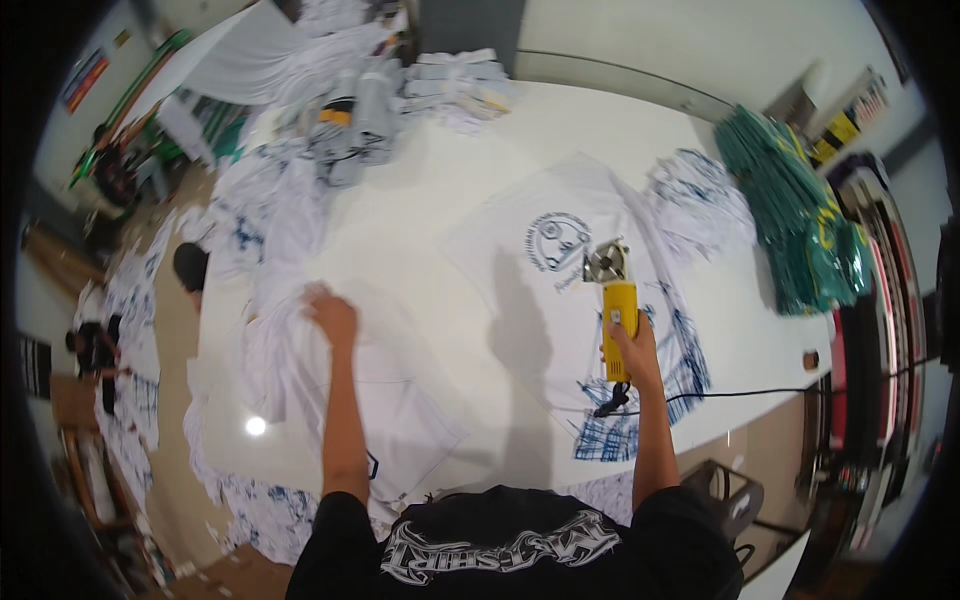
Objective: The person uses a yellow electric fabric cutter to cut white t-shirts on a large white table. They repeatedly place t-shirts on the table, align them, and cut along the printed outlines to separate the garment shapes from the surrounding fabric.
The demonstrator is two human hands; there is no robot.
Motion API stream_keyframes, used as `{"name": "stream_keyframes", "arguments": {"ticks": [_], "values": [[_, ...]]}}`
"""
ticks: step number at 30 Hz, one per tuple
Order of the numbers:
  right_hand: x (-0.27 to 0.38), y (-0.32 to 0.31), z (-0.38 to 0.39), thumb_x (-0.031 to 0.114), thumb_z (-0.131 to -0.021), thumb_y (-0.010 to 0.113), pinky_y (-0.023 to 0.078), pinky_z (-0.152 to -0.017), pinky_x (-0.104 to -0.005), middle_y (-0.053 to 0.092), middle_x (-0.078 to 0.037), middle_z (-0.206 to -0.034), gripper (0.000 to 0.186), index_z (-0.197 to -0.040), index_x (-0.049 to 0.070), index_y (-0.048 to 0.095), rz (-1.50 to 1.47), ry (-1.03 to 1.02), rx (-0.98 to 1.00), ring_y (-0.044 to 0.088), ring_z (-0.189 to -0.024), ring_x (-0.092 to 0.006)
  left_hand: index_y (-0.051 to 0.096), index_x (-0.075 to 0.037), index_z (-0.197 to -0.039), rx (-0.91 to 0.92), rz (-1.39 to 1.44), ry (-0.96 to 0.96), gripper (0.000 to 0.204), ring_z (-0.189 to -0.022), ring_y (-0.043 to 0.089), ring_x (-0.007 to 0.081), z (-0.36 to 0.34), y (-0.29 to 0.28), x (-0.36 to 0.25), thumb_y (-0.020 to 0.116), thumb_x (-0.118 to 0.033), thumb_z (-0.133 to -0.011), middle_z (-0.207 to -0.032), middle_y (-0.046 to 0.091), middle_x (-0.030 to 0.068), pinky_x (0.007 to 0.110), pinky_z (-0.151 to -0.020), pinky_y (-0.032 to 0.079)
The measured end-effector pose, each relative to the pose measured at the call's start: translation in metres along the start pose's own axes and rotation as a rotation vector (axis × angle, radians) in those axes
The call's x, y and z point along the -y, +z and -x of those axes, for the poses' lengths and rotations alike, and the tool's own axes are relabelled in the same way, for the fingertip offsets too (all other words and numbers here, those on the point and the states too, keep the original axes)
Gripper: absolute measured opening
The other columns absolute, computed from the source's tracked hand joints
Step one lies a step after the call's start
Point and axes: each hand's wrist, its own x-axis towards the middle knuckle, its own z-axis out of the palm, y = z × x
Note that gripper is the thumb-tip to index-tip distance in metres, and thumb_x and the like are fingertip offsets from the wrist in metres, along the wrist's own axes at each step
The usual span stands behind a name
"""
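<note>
Yellow and hard-cased, the cutter (619, 345) is wrapped in the right hand (640, 355), over the printed cloth (535, 335) on the right of the table (405, 225). It looks fairly heavy, probably most so at the metal head (606, 262); its yellow body seems the safe hold, with the cord (740, 394) kept aside. The left hand (332, 315) is at the loose white cloth (400, 420), fingers blurred: whether they pinch it, I cannot tell. Both cloths should be light, limp and easily creased, best taken by an edge
</note>
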Motion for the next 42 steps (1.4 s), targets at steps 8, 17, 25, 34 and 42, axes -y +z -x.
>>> {"name": "stream_keyframes", "arguments": {"ticks": [8,17,25,34,42], "values": [[-0.062,-0.118,0.117,0.018,-0.096,0.068,0.059,-0.056,-0.0355,0.065,-0.013,-0.094,0.037,-0.123,0.000,0.051,-0.026,0.127,-0.465,0.071,-0.069,-0.0216,0.039,-0.013,-0.162,0.143,0.424,0.637,0.075,-0.160,0.017,0.0370,0.147,-0.051,-0.359,0.046,-0.058,-0.102,-0.171,0.030,0.0154,0.077,-0.119,0.006],[-0.105,-0.160,0.189,0.016,-0.095,0.068,0.058,-0.058,-0.0353,0.063,-0.012,-0.091,0.037,-0.123,-0.001,0.051,-0.054,0.248,-0.655,0.068,-0.067,-0.0199,0.039,-0.008,-0.161,-0.138,-0.125,0.506,0.082,-0.157,0.024,0.0429,-0.152,0.014,-0.180,0.042,-0.067,-0.103,-0.168,0.034,0.0179,0.072,-0.122,0.014],[-0.111,-0.089,0.153,0.020,-0.092,0.073,0.058,-0.061,-0.0367,0.068,-0.013,-0.087,0.041,-0.121,-0.002,0.053,0.076,0.255,-0.386,0.070,-0.070,-0.0217,0.017,-0.018,-0.169,0.433,0.234,0.986,0.119,-0.159,0.008,0.0490,0.115,-0.083,-0.191,0.065,-0.081,-0.080,-0.173,0.012,0.0242,0.084,-0.113,0.007],[-0.095,0.001,0.248,0.025,-0.086,0.077,0.057,-0.082,-0.0491,0.072,-0.032,-0.102,0.058,-0.130,-0.004,0.052,0.451,0.189,-0.092,0.072,-0.095,-0.0473,0.008,-0.029,-0.170,0.736,0.093,0.874,0.147,-0.159,-0.003,0.0513,0.165,-0.100,0.044,0.096,-0.057,-0.056,-0.175,-0.003,0.0215,0.084,-0.112,0.007],[-0.109,0.065,0.375,0.027,-0.086,0.076,0.055,-0.083,-0.0529,0.070,-0.032,-0.103,0.059,-0.131,-0.003,0.051,0.616,0.244,-0.112,0.069,-0.097,-0.0515,0.005,-0.029,-0.170,0.643,-0.125,0.894,0.158,-0.159,0.010,0.0473,0.160,-0.105,0.133,0.102,-0.039,-0.046,-0.175,0.005,0.0185,0.082,-0.113,0.020]]}}
